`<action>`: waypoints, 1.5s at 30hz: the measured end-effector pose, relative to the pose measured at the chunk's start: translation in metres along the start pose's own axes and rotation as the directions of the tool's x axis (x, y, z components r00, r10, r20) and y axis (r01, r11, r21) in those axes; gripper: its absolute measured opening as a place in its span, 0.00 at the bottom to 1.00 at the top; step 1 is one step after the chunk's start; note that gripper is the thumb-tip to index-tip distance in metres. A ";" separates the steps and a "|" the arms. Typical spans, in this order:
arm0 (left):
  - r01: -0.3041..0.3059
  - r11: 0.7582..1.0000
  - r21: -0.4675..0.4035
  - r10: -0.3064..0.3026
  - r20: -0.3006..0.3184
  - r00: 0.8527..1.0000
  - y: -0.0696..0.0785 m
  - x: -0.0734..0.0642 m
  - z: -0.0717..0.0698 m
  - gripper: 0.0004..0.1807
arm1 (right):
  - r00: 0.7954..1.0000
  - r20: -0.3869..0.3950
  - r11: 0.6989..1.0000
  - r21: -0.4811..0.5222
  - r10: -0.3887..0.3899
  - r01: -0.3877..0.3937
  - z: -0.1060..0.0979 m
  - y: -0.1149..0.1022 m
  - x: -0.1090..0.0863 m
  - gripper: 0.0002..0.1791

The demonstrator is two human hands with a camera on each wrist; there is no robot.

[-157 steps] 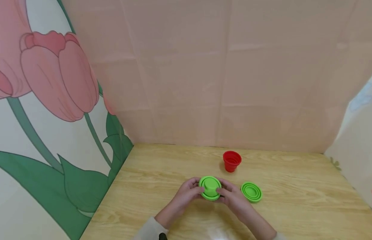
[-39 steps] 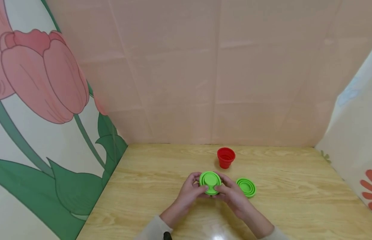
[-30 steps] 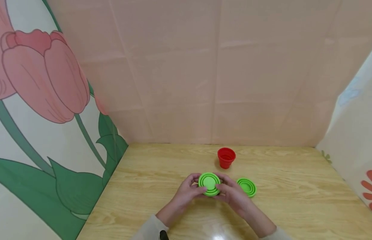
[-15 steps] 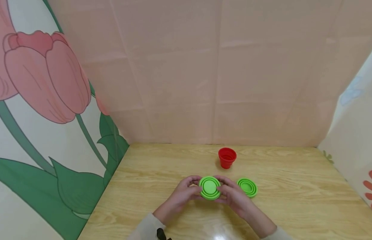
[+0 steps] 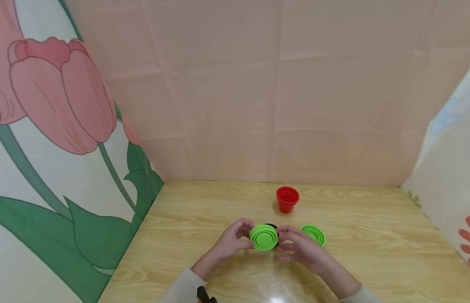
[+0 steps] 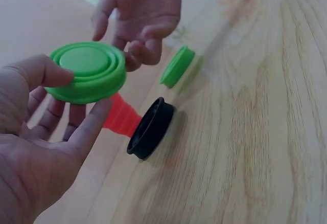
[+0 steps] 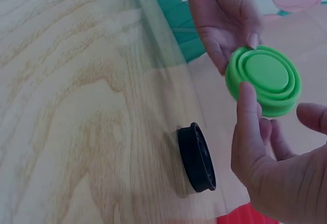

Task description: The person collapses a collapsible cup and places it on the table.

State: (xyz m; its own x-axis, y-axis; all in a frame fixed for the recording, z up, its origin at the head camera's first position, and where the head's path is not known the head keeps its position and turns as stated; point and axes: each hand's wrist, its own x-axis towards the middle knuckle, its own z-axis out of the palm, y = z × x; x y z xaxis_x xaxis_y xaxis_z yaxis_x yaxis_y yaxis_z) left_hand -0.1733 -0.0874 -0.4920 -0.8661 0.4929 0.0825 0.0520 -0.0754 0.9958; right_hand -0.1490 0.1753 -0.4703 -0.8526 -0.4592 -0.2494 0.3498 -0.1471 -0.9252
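A green collapsible cup [image 5: 264, 237], folded into a ringed disc, is held above the table. My left hand [image 5: 233, 240] pinches its left rim, thumb on the upper face and fingers below, as the left wrist view shows. On the other side, my right hand [image 5: 305, 248] has its fingers loosely spread close to the rim and grips nothing; in the right wrist view one finger [image 7: 247, 101] overlaps the cup, and I cannot tell whether it touches. A black collapsed cup [image 6: 152, 128] lies on the table beyond the held one, mostly hidden in the head view.
Another flattened green cup [image 5: 314, 234] lies on the wooden table [image 5: 371, 235], partly behind the right hand. Farther back stands a red cup [image 5: 287, 200], expanded and upright. A pinkish sheet [image 5: 220, 105] rises behind the table, with a tulip-printed panel [image 5: 68, 101] at left.
The green cup's raised centre has been pressed down into flat rings. My right hand has let go and drawn slightly right, the cup has tilted, and the black cup now shows behind.
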 end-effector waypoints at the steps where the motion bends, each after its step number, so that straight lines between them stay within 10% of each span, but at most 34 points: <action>1: -0.022 0.999 0.046 0.022 -0.001 1.000 0.001 0.000 0.000 0.22 | 1.000 -0.005 1.000 0.005 0.013 -0.013 -0.001 -0.001 0.000 0.07; 8: -0.169 0.933 0.317 0.159 0.058 0.986 0.010 -0.001 0.003 0.18 | 0.998 -0.026 0.998 0.027 0.064 -0.064 -0.003 -0.006 0.001 0.09; 17: -0.408 0.654 0.637 0.394 0.174 0.903 0.011 0.000 0.011 0.17 | 0.996 0.027 0.994 0.071 0.085 -0.087 -0.004 -0.008 0.003 0.10; 23: -0.429 0.571 0.700 0.392 0.227 0.891 0.013 0.000 0.014 0.15 | 0.996 0.056 0.993 0.088 0.067 -0.072 -0.007 -0.009 0.005 0.11; 30: -0.511 0.440 0.739 0.428 0.328 0.842 0.008 0.002 0.014 0.13 | 0.999 0.034 0.993 0.106 0.043 -0.046 -0.007 -0.007 0.005 0.10; 34: -0.477 0.501 0.722 0.391 0.303 0.869 0.008 -0.001 0.012 0.15 | 0.999 0.009 0.993 0.114 0.032 -0.033 -0.005 -0.005 0.007 0.11; 40: -0.211 0.869 0.448 0.190 0.092 0.977 0.010 -0.002 0.010 0.23 | 1.000 0.006 0.995 0.102 -0.012 0.012 -0.002 -0.005 0.012 0.12; 45: -0.003 0.980 0.201 0.035 -0.157 0.987 0.012 -0.001 0.009 0.20 | 0.998 -0.056 0.994 0.101 -0.025 0.031 0.004 -0.005 0.022 0.12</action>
State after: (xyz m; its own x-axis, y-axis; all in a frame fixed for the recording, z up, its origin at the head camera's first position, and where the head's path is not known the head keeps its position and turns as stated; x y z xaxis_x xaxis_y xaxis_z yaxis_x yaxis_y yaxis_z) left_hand -0.1675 -0.0806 -0.4793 -0.9310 0.3479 0.1102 0.1534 0.0989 0.9832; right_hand -0.1678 0.1623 -0.4698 -0.8816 -0.4056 -0.2415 0.3607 -0.2487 -0.8989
